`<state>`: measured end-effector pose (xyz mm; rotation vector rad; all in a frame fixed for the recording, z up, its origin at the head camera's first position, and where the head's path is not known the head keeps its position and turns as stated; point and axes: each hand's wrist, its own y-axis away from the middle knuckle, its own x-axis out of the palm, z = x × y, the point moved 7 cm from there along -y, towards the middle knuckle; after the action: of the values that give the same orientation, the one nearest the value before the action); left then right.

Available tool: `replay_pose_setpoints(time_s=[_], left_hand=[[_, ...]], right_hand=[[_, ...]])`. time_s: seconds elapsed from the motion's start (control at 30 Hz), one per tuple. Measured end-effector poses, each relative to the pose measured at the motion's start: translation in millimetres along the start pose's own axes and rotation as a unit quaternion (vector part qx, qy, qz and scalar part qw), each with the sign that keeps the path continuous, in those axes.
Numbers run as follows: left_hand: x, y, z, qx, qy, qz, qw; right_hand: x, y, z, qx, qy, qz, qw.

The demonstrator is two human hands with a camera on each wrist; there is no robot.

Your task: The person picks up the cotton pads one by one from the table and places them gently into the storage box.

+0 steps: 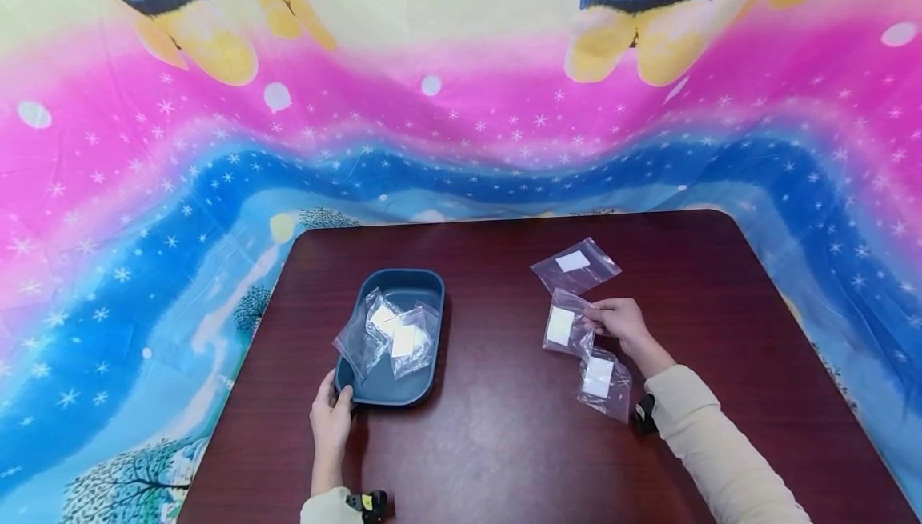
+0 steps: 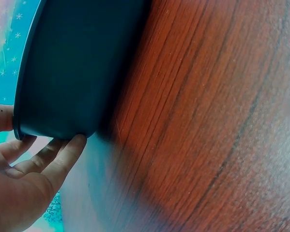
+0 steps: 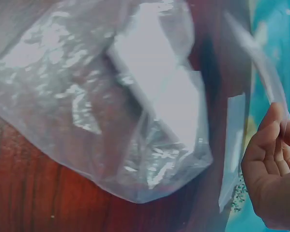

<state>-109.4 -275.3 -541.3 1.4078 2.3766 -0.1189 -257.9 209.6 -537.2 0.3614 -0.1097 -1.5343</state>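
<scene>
- Left hand (image 1: 331, 420) grasping the blue-grey tray (image 1: 392, 390) at its near left corner; thumb over the rim, other fingers against the outer wall, as the left wrist view shows.
- Tray on the left part of the dark reddish-brown table (image 1: 490, 452), long side running away from the person.
- Two clear bags in the tray, overlapping: left bag (image 1: 365, 344) sticks out past the left rim; right bag (image 1: 412, 342) lies inside, white label facing up.
- Right hand (image 1: 621, 324) on the right side of the table, pinching the middle bag (image 1: 560, 326) by its right edge between thumb and fingers. Bag is clear, with a white label.
- Far bag (image 1: 574, 262) just beyond the pinched one, flat on the table, white label up.
- Near bag (image 1: 603, 380) on the table nearer the person, below the right hand; white label, crinkled film in the right wrist view.
- Pale sleeves on both arms; right sleeve (image 1: 720, 436) crosses the table's right part.
- Patterned cloth (image 1: 432, 128) in pink and blue behind the table.
</scene>
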Motion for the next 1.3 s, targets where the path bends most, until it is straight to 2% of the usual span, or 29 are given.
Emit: replay_pose_setpoints(time_s=[0.1,0.3,0.53,0.73,1.03,1.3], left_hand=[[0.0,0.0,0.0,-0.002,0.005,0.000,1.0000],[-0.4,-0.3,0.8,0.000,0.007,0.001,1.0000],[0.3,-0.9,-0.4,0.001,0.007,0.005,1.0000],[1.6,-0.2,0.0,-0.005,0.010,0.007,0.9999],[-0.6,4.0,-2.0,0.032,0.031,-0.013,0.9989],[0.2,1.0,0.9,0.001,0.014,0.002,0.9999]], right_hand=[[1.0,1.2,4.2,0.008,-0.032,0.004,0.9995],[9.8,1.7,13.0,0.006,-0.053,0.018,0.9984],[25.1,-0.9,24.3,-0.006,-0.062,0.041,0.9972],[43.2,-0.5,38.1,-0.004,-0.091,0.061,0.9940],[77.3,-1.4,64.0,-0.004,-0.107,0.077,0.9912],[107.1,-4.8,79.4,0.005,-0.120,0.083,0.9893]])
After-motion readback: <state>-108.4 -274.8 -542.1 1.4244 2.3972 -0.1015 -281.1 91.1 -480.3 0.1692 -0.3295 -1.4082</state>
